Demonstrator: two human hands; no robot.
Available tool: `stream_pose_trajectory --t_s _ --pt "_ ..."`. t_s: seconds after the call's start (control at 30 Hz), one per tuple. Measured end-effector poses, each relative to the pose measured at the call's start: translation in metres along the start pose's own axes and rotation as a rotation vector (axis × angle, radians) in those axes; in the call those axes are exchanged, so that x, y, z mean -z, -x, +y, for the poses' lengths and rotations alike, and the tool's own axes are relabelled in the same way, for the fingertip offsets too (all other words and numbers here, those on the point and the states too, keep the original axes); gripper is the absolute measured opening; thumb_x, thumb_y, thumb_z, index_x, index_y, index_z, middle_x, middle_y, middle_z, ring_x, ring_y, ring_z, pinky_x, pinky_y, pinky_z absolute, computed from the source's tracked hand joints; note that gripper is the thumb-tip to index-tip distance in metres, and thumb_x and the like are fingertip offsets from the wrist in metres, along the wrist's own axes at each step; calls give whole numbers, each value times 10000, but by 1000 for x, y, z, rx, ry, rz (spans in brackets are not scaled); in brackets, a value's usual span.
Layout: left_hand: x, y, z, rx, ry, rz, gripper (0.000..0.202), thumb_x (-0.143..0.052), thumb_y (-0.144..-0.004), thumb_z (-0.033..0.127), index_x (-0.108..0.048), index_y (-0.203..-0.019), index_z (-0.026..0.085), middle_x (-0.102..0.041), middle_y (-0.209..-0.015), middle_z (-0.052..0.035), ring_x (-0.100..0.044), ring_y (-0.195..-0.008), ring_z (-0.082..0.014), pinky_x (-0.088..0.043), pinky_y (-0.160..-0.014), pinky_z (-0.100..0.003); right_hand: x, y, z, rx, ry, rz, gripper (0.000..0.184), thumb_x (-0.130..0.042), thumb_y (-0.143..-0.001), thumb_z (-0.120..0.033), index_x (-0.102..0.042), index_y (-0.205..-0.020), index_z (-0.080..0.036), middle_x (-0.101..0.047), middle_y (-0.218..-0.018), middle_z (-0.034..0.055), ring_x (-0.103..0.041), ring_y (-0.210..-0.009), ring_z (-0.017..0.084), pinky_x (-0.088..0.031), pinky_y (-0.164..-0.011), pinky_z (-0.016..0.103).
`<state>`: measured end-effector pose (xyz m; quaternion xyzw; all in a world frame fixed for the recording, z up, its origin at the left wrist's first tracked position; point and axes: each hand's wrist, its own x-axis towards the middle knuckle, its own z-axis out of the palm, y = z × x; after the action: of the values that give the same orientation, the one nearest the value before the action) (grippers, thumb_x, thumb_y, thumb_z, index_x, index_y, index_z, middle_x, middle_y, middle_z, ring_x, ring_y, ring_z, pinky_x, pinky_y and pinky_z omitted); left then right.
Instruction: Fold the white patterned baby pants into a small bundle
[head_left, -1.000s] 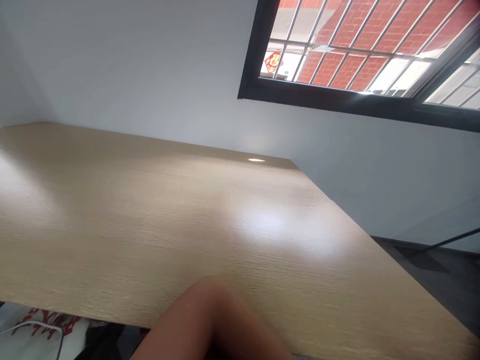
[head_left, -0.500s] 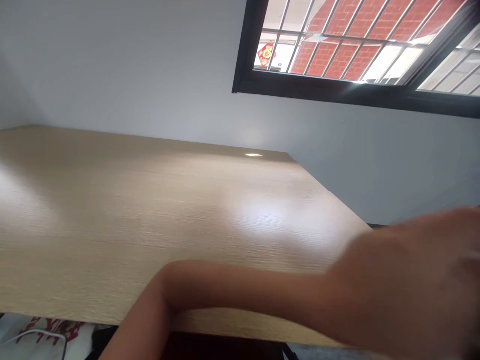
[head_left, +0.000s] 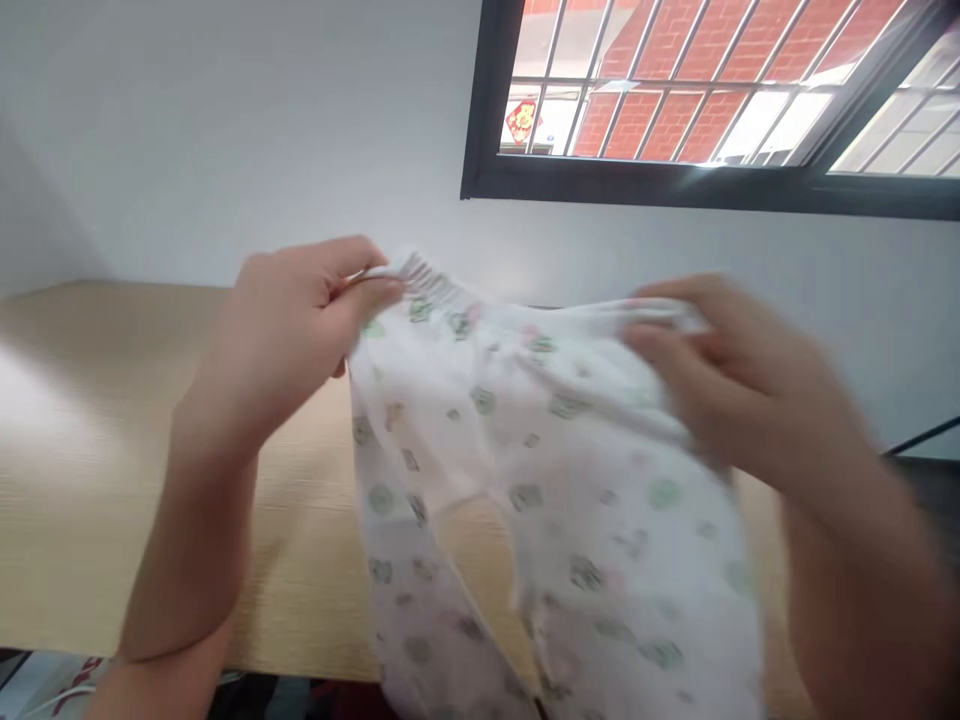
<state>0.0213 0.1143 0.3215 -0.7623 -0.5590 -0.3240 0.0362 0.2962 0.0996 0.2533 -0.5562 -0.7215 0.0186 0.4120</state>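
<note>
A pair of white trousers [head_left: 480,440] with small green and pink prints hangs between my hands above the table. Its elastic waistband is uppermost, and both legs drop toward the near table edge, their ends out of frame. My left hand [head_left: 300,330] pinches the waistband at its left end, thumb on the near side. At the right end my right hand [head_left: 720,370] grips the waistband between thumb and fingers, somewhat blurred by motion. Between the hands the band sags slightly.
The light wooden table [head_left: 112,480] spans the view below a pale wall [head_left: 262,130]. A dark-framed window [head_left: 675,185] with bars is at upper right. Below the near edge at lower left lies a white item with red marks [head_left: 64,690], partly cut off.
The trousers have come into view, held up by both hands. My right hand, at the far right edge before, is now at the waistband. My other hand now shows at the left.
</note>
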Motion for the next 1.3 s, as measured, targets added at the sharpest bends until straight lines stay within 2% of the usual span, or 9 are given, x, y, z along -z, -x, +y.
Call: stream_pose_trajectory --t_s 0.13,0.27,0.37,0.5,0.63,0.73,0.87,1.07,1.3 --pt "-35 -30 -75 121 -57 -337 326 -360 -819 340 -593 -924 137 -526 -602 53 -413 -537 -29 -312 -597 -178 -81 -58 10 -34 -111 -331 176 -378 -898 -353 -498 -928 -227 -442 -580 -32 -405 -473 110 -308 -432 220" --pt "-91 -44 -140 140 -48 -604 229 -396 -777 237 -589 -883 176 -564 -612 24 -502 -499 -100 -364 -532 -204 -167 -80 38 -67 -152 -488 146 -369 -894 -319 -464 -891 -209 -511 -682 -9 -466 -553 129 -339 -474 231" --pt "-129 -42 -160 124 -66 -570 277 -360 -799 209 -571 -970 155 -626 -826 -28 -564 -660 -143 -401 -618 -226 -211 -78 58 -118 -73 -478 152 -343 -895 -286 -449 -863 -182 -537 -730 18 -487 -584 142 -343 -486 236" --pt "-153 -37 -147 47 -80 -538 366 -374 -791 141 -510 -1130 164 -515 -1184 -72 -471 -1045 -189 -366 -822 -241 -234 -68 81 -140 35 -433 201 -302 -898 -243 -473 -928 -143 -566 -794 84 -525 -657 196 -377 -543 277" --pt "-144 -23 -107 -128 -4 -890 331 -437 -715 65 -630 -907 251 -608 -994 32 -528 -893 -142 -384 -723 -190 -237 -62 83 -45 122 -367 285 -339 -884 -209 -466 -1113 -97 -496 -1124 176 -461 -999 286 -366 -803 368" --pt "-132 4 -72 -305 -26 -1175 362 -458 -652 9 -628 -869 244 -605 -957 45 -523 -761 -121 -367 -616 -182 -243 -58 68 136 117 -363 337 -320 -903 -217 -438 -1209 -139 -406 -1278 116 -335 -1153 260 -262 -950 369" --pt "-125 36 -52 -373 -157 -1065 364 -416 -621 -43 -601 -828 192 -590 -799 -2 -481 -783 -164 -338 -676 -251 -258 -52 53 352 98 -477 360 -272 -933 -287 -442 -1234 -186 -418 -1295 65 -342 -1157 246 -256 -965 393" --pt "-95 25 -88 -328 -157 -1126 235 -436 -582 34 -584 -677 191 -583 -729 17 -502 -680 -133 -325 -588 -228 -264 -55 77 399 93 -593 451 -198 -936 -370 -313 -1346 -219 -255 -1413 22 -214 -1264 251 -174 -1017 440" --pt "-52 33 -139 196 -269 -1283 290 -428 -567 116 -668 -659 251 -641 -753 30 -553 -672 -162 -337 -563 -232 -260 -60 89 409 60 -660 481 -185 -925 -393 -300 -1357 -214 -214 -1429 15 -173 -1291 224 -148 -1038 429"
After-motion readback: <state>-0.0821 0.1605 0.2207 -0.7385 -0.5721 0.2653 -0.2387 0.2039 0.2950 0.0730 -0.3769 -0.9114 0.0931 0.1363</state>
